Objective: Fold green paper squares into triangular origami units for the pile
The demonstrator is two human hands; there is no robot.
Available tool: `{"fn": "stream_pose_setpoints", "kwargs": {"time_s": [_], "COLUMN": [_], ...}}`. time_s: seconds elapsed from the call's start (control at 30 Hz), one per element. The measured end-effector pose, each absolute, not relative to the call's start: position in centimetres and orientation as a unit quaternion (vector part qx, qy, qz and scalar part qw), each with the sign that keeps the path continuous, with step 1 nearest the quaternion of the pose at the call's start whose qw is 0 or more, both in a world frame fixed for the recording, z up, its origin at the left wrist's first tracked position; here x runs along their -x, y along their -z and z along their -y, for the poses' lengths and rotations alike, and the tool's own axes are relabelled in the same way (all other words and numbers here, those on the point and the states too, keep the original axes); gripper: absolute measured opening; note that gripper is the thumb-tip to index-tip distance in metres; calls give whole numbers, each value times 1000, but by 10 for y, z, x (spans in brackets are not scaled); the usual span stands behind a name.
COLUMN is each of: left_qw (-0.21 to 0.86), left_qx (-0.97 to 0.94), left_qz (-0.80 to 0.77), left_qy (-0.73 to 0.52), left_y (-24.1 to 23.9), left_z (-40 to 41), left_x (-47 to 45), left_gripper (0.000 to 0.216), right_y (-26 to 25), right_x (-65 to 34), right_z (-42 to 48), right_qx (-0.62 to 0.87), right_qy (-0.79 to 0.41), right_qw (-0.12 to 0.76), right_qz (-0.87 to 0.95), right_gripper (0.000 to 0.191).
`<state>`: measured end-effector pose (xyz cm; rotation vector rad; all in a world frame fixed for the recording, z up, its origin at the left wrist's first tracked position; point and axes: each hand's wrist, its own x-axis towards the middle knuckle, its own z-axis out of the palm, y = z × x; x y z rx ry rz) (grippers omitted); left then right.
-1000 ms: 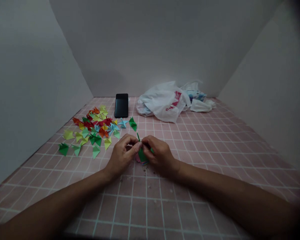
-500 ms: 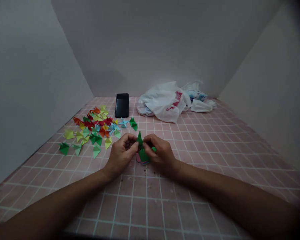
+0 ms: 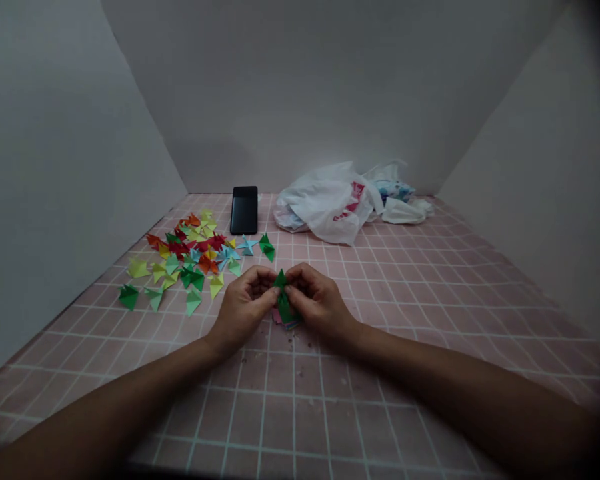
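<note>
A small green piece of folded origami paper (image 3: 281, 280) stands with its point up between my two hands. The fingers and thumb of my left hand (image 3: 245, 303) pinch its left side. On the other side, my right hand (image 3: 317, 300) pinches it as well, thumb toward me. Just below lies a small stack of coloured paper (image 3: 290, 317), green on top with pink and bluish edges showing; my right hand covers part of it. To the left, many folded paper cranes (image 3: 193, 277) in green, yellow, red, orange and light blue are spread about.
A black phone (image 3: 244, 211) lies near the back wall. Right of it is a crumpled white plastic bag (image 3: 325, 203) with red print, beside a blue-and-white packet (image 3: 397, 191). A pink checked cloth (image 3: 430, 300) covers the table; walls stand on three sides.
The green paper's tip has dropped slightly and it looks wider at the top. My right fingers have shifted a little left, closer to my left hand.
</note>
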<state>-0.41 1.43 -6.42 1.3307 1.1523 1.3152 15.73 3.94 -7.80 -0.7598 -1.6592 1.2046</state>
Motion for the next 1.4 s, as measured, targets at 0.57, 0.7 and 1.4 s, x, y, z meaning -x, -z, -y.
{"fn": "stream_pose_setpoints", "kwargs": {"time_s": [0.57,0.7,1.4], "left_qw": [467,427,348], "left_qx": [-547,-551,-611], "left_qz": [-443,-442,-440], "left_qy": [-535,-565,-559], "left_y": [62,60,65], "left_z": [-15,-14,-13], "left_x": [10,6,7], "left_gripper": [11,18,8], "right_y": [70,70,74], "right_x": [-159,-159,-160], "right_z": [-40,-38,-41], "right_qx": [298,285,277], "right_qy": [-505,-539,-362], "right_qw": [487,482,518], "right_qz": [647,630,724], "right_gripper": [3,8,5]}}
